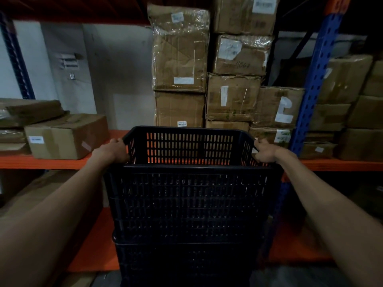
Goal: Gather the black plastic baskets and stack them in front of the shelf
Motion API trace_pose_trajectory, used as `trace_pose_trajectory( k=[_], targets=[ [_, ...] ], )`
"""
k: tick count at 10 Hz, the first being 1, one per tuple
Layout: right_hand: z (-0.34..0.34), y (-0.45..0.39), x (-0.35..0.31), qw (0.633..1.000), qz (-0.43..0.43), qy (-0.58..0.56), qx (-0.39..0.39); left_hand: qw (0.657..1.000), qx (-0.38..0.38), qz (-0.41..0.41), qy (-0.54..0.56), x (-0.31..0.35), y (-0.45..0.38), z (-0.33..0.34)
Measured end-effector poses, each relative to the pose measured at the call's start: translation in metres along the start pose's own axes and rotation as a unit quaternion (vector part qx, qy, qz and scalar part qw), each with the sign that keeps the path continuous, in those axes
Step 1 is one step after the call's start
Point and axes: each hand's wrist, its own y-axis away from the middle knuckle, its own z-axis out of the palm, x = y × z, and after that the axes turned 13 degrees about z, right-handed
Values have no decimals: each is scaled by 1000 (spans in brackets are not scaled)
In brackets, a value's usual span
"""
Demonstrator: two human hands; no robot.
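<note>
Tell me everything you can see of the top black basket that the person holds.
The top black basket is a rectangular crate, apparently plastic, with slotted walls and a solid rim. It is empty, upright, and sits on the stack of black baskets before the orange shelf. The left hand and right hand grip its side rims.
</note>
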Motion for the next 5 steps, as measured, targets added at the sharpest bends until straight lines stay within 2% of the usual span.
trace_pose_trajectory(
  k=[1,2,3,4,5],
  targets=[
    [-1,2,-2,999,-15,-27,34,999,14,7,29,1,1,-3],
    [-2,9,-1,994,-23,-60,91,995,81,0,53,4,8,-7],
    [-2,20,-3,975,-6,-84,204,985,159,-15,68,12,22,-12],
    [-3,30,-6,958,-30,-130,255,983,173,-8,56,21,33,-13],
    [-3,40,-6,943,-75,-192,262,980,186,7,66,28,38,-14]
  ],
)
